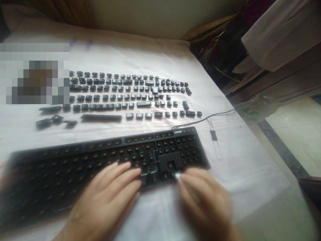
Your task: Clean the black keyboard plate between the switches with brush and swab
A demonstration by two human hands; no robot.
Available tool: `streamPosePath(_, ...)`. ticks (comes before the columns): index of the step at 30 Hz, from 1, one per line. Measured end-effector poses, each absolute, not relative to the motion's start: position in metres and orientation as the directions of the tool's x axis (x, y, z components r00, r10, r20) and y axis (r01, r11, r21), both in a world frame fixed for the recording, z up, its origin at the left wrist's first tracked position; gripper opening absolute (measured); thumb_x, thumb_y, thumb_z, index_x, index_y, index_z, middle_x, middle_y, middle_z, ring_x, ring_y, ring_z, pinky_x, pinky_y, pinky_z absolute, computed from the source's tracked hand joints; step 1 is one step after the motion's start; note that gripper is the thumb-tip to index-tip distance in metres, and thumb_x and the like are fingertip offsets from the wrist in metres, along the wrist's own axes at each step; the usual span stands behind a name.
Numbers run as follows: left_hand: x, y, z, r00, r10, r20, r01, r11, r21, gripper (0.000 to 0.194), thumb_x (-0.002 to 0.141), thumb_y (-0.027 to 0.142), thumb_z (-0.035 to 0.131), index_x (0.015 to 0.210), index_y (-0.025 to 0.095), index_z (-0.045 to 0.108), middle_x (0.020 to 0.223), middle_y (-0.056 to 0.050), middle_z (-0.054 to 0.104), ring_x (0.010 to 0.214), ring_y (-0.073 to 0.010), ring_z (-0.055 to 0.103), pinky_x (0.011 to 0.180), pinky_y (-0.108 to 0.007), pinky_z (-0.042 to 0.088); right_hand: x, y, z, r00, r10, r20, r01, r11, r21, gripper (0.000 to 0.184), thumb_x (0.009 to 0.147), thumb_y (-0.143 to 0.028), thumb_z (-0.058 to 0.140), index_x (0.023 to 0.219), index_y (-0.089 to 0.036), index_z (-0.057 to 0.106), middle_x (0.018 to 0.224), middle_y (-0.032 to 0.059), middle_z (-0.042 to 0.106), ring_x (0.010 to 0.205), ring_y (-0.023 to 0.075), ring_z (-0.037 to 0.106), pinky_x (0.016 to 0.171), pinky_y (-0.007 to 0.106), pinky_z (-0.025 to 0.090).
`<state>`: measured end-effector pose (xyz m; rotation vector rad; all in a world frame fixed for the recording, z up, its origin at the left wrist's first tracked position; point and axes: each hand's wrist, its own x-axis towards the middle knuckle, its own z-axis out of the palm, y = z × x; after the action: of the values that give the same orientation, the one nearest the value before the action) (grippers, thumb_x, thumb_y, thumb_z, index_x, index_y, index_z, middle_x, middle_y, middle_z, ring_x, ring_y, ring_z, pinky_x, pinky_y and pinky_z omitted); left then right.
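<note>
A black keyboard [82, 154] with its keycaps off lies in front of me, its bare switch sockets showing. My left hand [112, 194] rests on its front middle part, fingers stretched out and lying flat. At the arrow-key area my right hand [203, 197] is closed in a pinch. A small whitish tip [177, 175] shows at its fingertips, touching or just above the sockets; blur hides what it belongs to. Beyond the keyboard, loose black keycaps [144, 104] are laid out in rows, with the long space bar [101, 117] in the nearest row.
A wire keycap puller [213, 135] with a dark grip lies right of the keyboard. The keyboard cable [210, 115] runs off to the table's right edge. A pale cloth [150, 53] covers the table. A pixelated patch hides the left side. Tiled floor [288, 124] shows at right.
</note>
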<state>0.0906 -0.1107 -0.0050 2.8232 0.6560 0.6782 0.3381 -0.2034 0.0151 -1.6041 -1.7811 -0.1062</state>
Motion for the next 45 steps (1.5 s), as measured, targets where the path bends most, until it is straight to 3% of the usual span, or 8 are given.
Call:
streamPosePath(12,0.085,-0.11,-0.009,0.824,0.427,0.373,0.366,-0.903,0.225,0.025,0.09,0.024,0.063,0.115,0.021,0.068,0.126,-0.003,0.069,0.127,-0.0221,0.055,0.118,-0.041,0.034,0.335,-0.202,0.004,0.014,0.846,0.533,0.888,0.234,-0.395,0.018,0.084,-0.004,0.065,0.097,-0.017,0.065,0.081,0.0064,0.07,0.07,0.0145,0.069,0.062,0.023,0.058)
streamPosePath(20,0.095,-0.114,-0.005,0.742,0.53,0.411,0.416,-0.844,0.337,0.018,0.095,0.022,0.056,0.106,0.021,0.07,0.118,-0.001,0.073,0.122,-0.0189,0.058,0.116,-0.036,0.034,0.334,-0.203,0.002,0.018,0.848,0.53,0.901,0.216,-0.377,0.015,0.087,-0.006,0.063,0.098,-0.016,0.065,0.085,0.0077,0.069,0.073,0.0145,0.068,0.062,0.024,0.058)
streamPosePath(31,0.091,-0.112,-0.005,0.796,0.464,0.388,0.372,-0.882,0.29,0.022,0.092,0.02,0.061,0.112,0.018,0.069,0.125,-0.004,0.07,0.127,-0.0225,0.053,0.117,-0.041,0.031,0.332,-0.202,0.004,0.002,0.845,0.534,0.888,0.244,-0.39,0.013,0.086,-0.005,0.063,0.093,-0.016,0.064,0.08,0.0061,0.069,0.069,0.014,0.067,0.06,0.022,0.056)
streamPosePath(45,0.096,-0.116,-0.004,0.732,0.544,0.411,0.41,-0.833,0.371,0.018,0.094,0.02,0.058,0.108,0.019,0.07,0.121,-0.002,0.072,0.125,-0.0204,0.056,0.117,-0.038,0.032,0.331,-0.2,0.006,0.026,0.838,0.545,0.899,0.219,-0.379,0.014,0.087,-0.006,0.061,0.094,-0.019,0.063,0.079,0.0044,0.07,0.068,0.0139,0.07,0.059,0.022,0.058)
